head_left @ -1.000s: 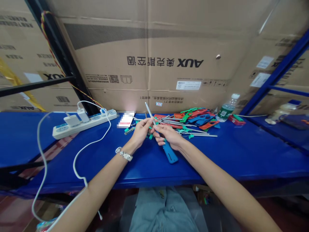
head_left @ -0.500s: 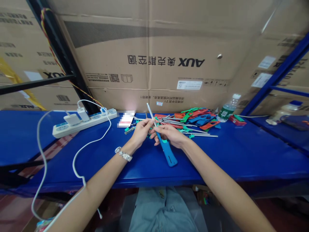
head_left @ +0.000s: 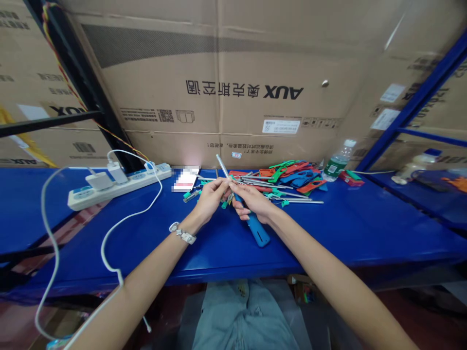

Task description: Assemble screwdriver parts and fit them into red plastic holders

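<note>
A long-nosed lighter with a blue handle [head_left: 258, 231] and a metal tube [head_left: 222, 165] is between my hands above the blue table. The handle slants down toward me and the tube points up and away. My left hand [head_left: 211, 195] pinches around the base of the tube. Closed on the upper handle, my right hand [head_left: 254, 200] has its fingertips close against the left ones. The join between tube and handle is mostly hidden by fingers. Behind the hands lie loose metal tubes [head_left: 310, 201] with green ends, beside a heap of red, blue, green and orange lighter shells [head_left: 304, 179].
A white power strip [head_left: 105, 190] with chargers and a trailing white cable [head_left: 105, 236] lies at left. A phone-like white item [head_left: 187, 179] stands near it. A water bottle [head_left: 337, 163] and a small red box [head_left: 352, 178] are at right. Large cardboard boxes [head_left: 160, 63] stand behind.
My right hand has slid up the lighter, its thumb now near the left fingertips at the tube. The view has shifted slightly to the right.
</note>
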`<state>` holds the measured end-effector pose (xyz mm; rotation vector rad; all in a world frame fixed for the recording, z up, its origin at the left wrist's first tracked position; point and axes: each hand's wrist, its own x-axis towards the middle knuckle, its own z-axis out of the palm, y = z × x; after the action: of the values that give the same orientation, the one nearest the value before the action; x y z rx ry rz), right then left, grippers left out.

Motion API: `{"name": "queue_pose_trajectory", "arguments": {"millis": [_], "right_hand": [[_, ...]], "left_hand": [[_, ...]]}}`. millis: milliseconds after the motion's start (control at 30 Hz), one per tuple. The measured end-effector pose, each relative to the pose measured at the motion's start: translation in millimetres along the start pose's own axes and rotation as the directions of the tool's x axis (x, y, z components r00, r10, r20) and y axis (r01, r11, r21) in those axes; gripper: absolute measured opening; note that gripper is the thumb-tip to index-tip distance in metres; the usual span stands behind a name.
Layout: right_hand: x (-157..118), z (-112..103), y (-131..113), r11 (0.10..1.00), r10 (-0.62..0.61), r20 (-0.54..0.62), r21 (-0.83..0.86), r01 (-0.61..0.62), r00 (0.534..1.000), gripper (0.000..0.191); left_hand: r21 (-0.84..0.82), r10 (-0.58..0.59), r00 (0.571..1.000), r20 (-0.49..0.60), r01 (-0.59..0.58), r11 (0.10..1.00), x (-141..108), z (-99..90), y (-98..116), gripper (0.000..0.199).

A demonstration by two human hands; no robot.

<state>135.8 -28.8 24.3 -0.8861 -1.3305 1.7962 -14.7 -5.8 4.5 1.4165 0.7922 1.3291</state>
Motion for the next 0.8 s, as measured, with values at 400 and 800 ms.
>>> {"name": "queue_pose_trajectory", "arguments": {"millis": [400, 800], "right_hand": [[-1, -6, -2, 0.993, -0.009, 0.105, 0.120, -0.003, 0.994, 0.033], [3, -1, 8, 0.999, -0.007, 0.107, -0.050, 0.012, 0.994, 0.034]], "left_hand": [[-0.129, -0.045, 0.998, 0.051, 0.052, 0.990, 2, -1.9, 4, 0.046], [-0.399, -0.171, 0.980, -0.107, 0.115, 0.910, 8, -1.7, 20, 0.029]]}}
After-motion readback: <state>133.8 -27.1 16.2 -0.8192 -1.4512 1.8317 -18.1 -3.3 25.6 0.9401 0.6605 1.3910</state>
